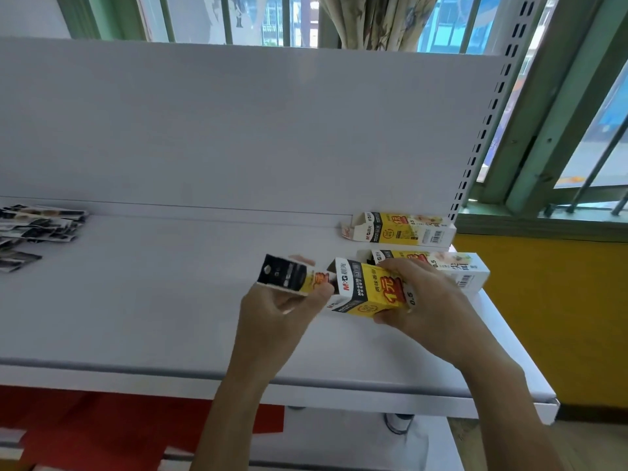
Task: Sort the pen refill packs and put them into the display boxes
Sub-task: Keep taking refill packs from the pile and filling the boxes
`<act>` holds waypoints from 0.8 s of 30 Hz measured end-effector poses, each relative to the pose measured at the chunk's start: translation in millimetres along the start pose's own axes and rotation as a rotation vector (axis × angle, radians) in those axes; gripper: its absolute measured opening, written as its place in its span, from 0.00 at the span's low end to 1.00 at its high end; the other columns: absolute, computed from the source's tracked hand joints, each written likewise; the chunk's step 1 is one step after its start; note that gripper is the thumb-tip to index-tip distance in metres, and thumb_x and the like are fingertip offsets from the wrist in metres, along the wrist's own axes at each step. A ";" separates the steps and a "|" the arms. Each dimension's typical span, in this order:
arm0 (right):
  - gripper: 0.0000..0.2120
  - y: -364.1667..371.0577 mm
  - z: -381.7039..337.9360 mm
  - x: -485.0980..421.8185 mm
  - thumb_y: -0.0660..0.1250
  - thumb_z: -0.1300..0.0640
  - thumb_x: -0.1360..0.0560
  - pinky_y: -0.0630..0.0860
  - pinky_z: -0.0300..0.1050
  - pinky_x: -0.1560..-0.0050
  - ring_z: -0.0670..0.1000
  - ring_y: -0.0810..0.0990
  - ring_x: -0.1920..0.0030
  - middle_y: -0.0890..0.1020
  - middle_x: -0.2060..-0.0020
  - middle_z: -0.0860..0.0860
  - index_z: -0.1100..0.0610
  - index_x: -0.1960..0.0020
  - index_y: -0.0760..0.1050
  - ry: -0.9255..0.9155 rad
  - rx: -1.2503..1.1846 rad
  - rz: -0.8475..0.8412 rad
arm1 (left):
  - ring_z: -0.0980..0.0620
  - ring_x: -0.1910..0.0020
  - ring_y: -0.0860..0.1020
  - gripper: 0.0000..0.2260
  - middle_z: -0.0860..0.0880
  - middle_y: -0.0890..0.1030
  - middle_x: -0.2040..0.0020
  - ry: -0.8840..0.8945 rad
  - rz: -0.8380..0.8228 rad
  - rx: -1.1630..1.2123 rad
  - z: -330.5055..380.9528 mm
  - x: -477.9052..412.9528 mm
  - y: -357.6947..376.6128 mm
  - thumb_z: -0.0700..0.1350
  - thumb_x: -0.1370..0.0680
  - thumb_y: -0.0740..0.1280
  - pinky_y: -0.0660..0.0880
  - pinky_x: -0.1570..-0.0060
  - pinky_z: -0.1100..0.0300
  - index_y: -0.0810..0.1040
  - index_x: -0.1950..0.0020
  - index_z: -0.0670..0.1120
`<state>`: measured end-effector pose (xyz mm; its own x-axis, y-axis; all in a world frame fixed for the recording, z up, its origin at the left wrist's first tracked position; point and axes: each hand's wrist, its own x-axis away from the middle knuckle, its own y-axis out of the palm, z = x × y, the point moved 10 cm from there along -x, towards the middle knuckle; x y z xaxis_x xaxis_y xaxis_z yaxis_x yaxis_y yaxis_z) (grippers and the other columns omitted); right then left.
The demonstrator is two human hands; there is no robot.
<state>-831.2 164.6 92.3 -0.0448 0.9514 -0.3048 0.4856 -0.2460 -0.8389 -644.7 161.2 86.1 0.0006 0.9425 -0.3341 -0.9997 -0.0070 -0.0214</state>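
Above the shelf's (pixel 153 300) right half, the right hand (pixel 424 300) grips a yellow display box (pixel 367 290). The left hand (pixel 289 311) pinches a black-and-yellow refill pack (pixel 285 275) at its open end. Two more display boxes (pixel 404 229) lie near the right rear corner, and loose refill packs (pixel 37 226) are at the left rear edge.

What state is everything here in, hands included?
Left hand: grips the pack.
Right hand: grips the held box.
Pack: end at the held box's mouth.
Held box: left end open.
Middle box: lying on the shelf, left end open.
Back box: lying by the back panel, flap open.
Pile: loose packs, shelf's far left.
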 end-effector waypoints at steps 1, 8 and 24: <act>0.29 -0.8 2.9 0.6 0.76 0.53 0.35 0.68 0.42 0.44 0.47 0.71 0.43 0.75 0.43 0.43 0.48 0.37 0.70 0.015 0.005 0.006 | 0.65 0.64 0.80 0.03 0.58 0.82 0.68 -0.027 0.012 -0.019 0.9 -0.1 -3.4 0.46 0.30 0.68 0.71 0.68 0.75 0.78 0.58 0.50; 0.30 -4.7 2.7 1.5 0.76 0.53 0.36 0.67 0.42 0.44 0.48 0.72 0.43 0.76 0.43 0.44 0.49 0.36 0.71 0.012 0.002 0.021 | 0.63 0.59 0.75 0.08 0.54 0.79 0.55 -0.030 0.010 -0.412 -7.3 -9.2 -7.9 0.43 0.22 0.61 0.66 0.65 0.75 0.78 0.47 0.51; 0.30 4.2 14.8 2.9 0.76 0.53 0.35 0.68 0.45 0.41 0.46 0.70 0.41 0.74 0.43 0.41 0.46 0.36 0.69 0.081 -0.017 -0.052 | 0.60 0.46 0.72 0.23 0.68 0.72 0.47 0.332 -0.145 -0.554 -3.3 -11.3 14.2 0.60 0.33 0.63 0.72 0.49 0.63 0.75 0.40 0.55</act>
<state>-842.2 163.6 81.3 0.0001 0.9749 -0.2227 0.4992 -0.1930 -0.8447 -658.8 149.4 86.5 0.2297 0.7945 -0.5621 -0.8298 -0.1419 -0.5397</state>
